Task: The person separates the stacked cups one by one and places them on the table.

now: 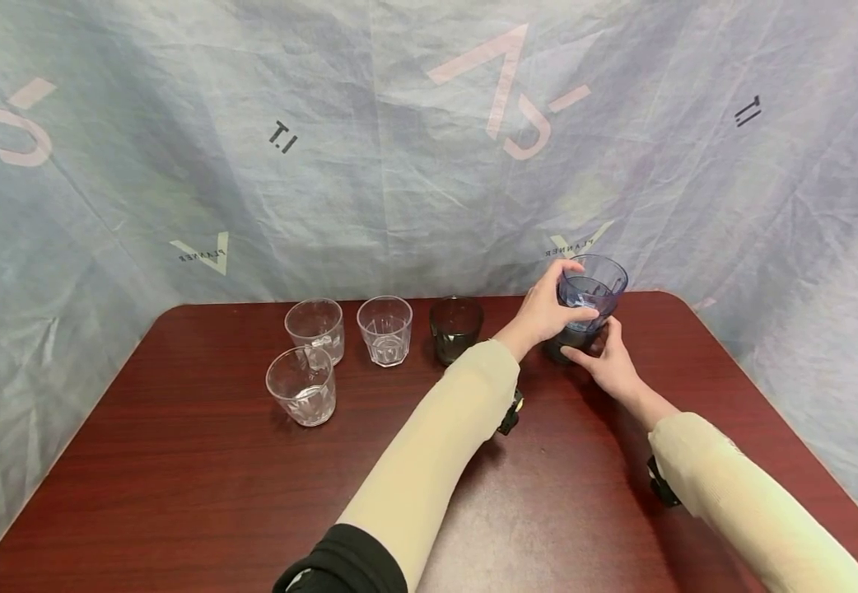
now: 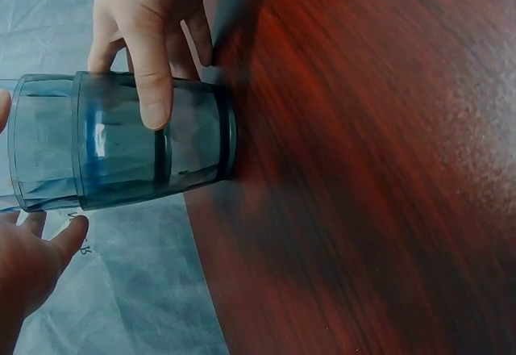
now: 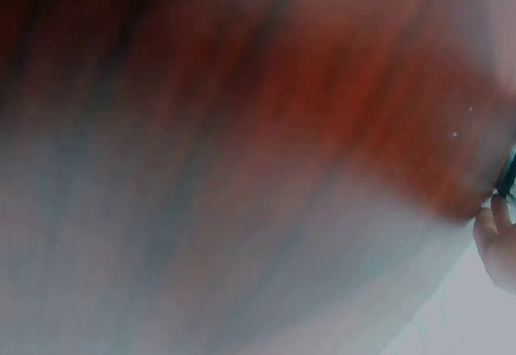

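Note:
At the back right of the table, a blue-tinted glass [image 1: 608, 284] sits nested on top of a dark glass [image 1: 566, 339], in an upright stack. My left hand [image 1: 545, 308] grips the blue glass from the left, fingers near its rim and thumb across its front. Lower down, my right hand [image 1: 613, 364] holds the dark glass between thumb and fingers. The left wrist view shows the stacked glasses [image 2: 121, 161] sideways, with the right thumb [image 2: 153, 89] against the lower wall. Only fingertips and a sliver of glass appear at the right wrist view's edge.
Left of my hands another dark glass [image 1: 456, 329] stands near the back edge. Farther left are three clear glasses: one beside it [image 1: 386, 336], one at the back [image 1: 318, 325], and one in front [image 1: 312, 405]. A printed grey cloth [image 1: 370, 165] hangs behind the reddish-brown table [image 1: 199, 486].

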